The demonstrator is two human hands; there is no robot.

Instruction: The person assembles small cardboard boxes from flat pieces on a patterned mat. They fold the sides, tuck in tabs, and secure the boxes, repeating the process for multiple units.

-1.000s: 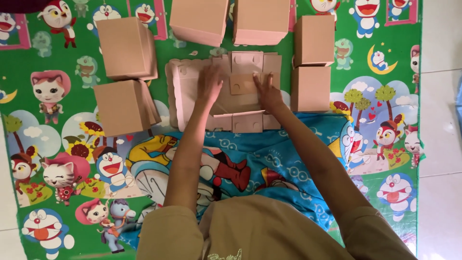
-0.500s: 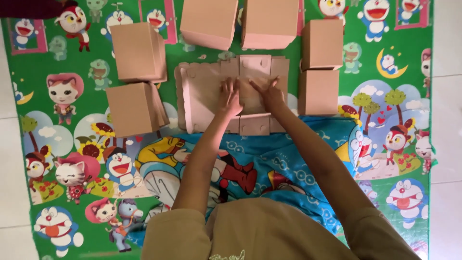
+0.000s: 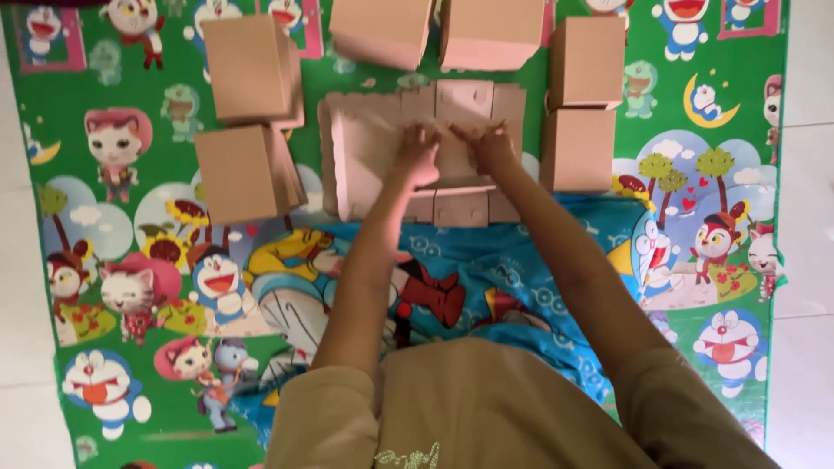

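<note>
A flat, unfolded brown cardboard box blank [image 3: 373,156] lies on a colourful cartoon mat [image 3: 174,304] in front of me. My left hand [image 3: 417,156] and my right hand [image 3: 493,149] rest side by side on the blank's middle, fingers curled on a fold there, pressing or pinching a cardboard panel. Both forearms reach forward from my tan sleeves.
Several assembled brown cardboard boxes ring the blank: two at the left [image 3: 248,65] [image 3: 239,174], two at the top [image 3: 382,30] [image 3: 491,33], two at the right [image 3: 586,61] [image 3: 578,149]. White floor tiles [image 3: 808,174] border the mat on both sides.
My hands have moved from spread apart on the blank to close together at its middle, and a panel near them has lifted slightly. The camera has shifted a little.
</note>
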